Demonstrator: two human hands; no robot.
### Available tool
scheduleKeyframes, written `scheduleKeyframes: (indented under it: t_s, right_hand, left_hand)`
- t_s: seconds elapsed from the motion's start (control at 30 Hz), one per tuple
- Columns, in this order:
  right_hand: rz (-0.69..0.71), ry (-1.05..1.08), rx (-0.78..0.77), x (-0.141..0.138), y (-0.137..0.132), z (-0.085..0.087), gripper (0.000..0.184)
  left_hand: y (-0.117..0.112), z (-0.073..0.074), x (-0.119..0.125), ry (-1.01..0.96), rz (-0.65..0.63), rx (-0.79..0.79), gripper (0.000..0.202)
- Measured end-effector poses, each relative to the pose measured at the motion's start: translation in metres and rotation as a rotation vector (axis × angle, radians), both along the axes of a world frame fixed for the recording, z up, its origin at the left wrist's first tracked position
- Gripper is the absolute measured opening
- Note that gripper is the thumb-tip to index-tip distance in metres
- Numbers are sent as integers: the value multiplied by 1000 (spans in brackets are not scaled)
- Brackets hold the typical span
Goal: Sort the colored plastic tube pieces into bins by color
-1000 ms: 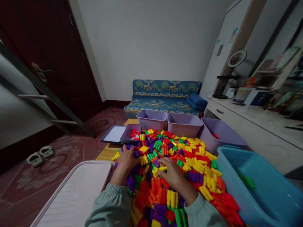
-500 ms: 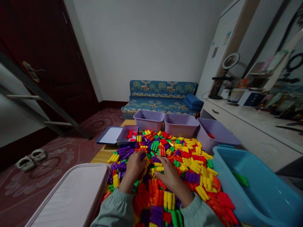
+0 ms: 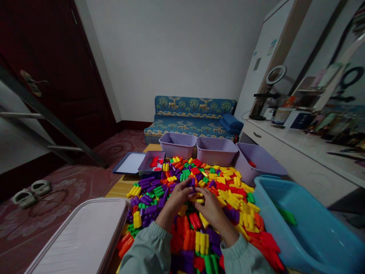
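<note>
My left hand [image 3: 180, 196] is closed on a purple plastic building block [image 3: 193, 183], pinched at its fingertips over the middle of the pile. Close beside it, my right hand [image 3: 210, 205] has its fingers curved toward that block, thumb apart from them. Its fingertips reach the block or nearly so; the exact contact is too small to make out. Yellow blocks [image 3: 200, 200] show between the two hands. All around lies a dense spread of red, yellow, green, orange and purple tube-shaped blocks [image 3: 232, 199].
Three lilac bins [image 3: 216, 154] line the table's far side. A small box [image 3: 145, 166] with red blocks stands far left, beside a blue-rimmed lid [image 3: 129, 163]. A large blue tub [image 3: 310, 243] is on the right, a white lid [image 3: 80, 236] at the near left.
My left hand has moved right, toward my right hand, bringing the purple block with it. My right hand has shifted slightly right. Purple and green blocks on the left are now uncovered.
</note>
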State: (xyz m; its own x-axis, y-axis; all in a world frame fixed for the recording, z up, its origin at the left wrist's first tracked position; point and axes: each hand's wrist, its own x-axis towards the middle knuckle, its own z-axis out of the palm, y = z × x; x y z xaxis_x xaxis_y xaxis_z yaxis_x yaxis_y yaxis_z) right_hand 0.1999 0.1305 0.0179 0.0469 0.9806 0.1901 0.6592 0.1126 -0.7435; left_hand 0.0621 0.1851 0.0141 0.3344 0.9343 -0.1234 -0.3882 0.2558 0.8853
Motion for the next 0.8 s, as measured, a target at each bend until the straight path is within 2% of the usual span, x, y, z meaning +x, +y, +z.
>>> scheduleKeyframes:
  t_s: [0.07,0.13,0.27,0.37,0.43,0.53,0.67,0.73,0.8]
  right_hand:
    - [-18,17,-28,5,2,2,39]
    - [-54,13,-46,8,5,5,36]
    - [-130,-86,17,6,13,14,38]
    - [-101,-63,55,-1,19,16,49]
    - [-84,-41,70,-5,21,13,55]
    - [-75,-80,9,-8,22,9,57]
    - [-28,-234,-64,-8,20,10,50]
    - [-18,-307,-77,-7,20,13,46]
    - [-17,-359,-89,-7,22,15,40]
  left_hand:
    - [1,-5,0,-117,-6,-105,57]
    - [2,-8,-1,-154,-16,-135,56]
    - [-1,-8,-2,-173,-25,-99,49]
    - [-4,-7,0,-103,28,-42,47]
    - [-4,-7,2,-53,92,9,43]
    - [-3,-9,0,1,276,57,34]
    - [-2,-8,-9,-50,529,84,28]
    - [-2,-6,-13,-83,583,82,29]
    - [-3,-4,-15,-120,569,73,31]
